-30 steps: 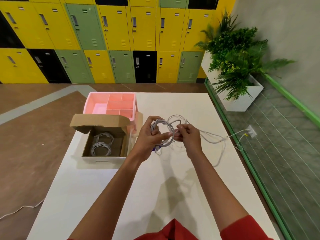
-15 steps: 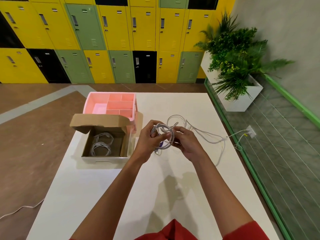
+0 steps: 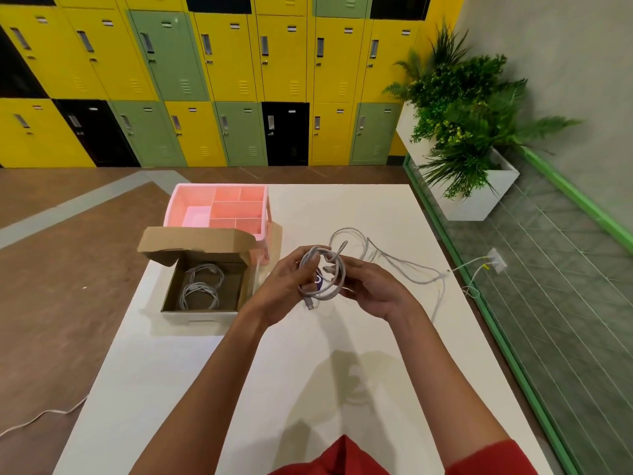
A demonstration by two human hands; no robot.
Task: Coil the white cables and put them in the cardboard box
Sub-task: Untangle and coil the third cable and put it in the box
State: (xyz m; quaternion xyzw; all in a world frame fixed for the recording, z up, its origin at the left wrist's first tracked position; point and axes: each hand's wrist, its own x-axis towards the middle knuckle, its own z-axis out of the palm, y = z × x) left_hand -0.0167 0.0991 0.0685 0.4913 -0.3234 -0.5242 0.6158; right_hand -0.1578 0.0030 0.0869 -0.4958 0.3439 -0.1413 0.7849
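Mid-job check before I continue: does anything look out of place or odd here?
One white cable lies on the floor left of the table, away from the cardboard box. The held cable's loose tail sprawls toward the table's right edge.

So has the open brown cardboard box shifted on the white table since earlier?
No. The cardboard box sits where it was, directly in front of the pink divided tray, at the left edge of the white table.

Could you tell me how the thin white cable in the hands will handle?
Probably floppy: the thin white cable droops in uneven loops between the left hand and right hand. Likely to spring open if released: its tail sprawls loosely over the white table.
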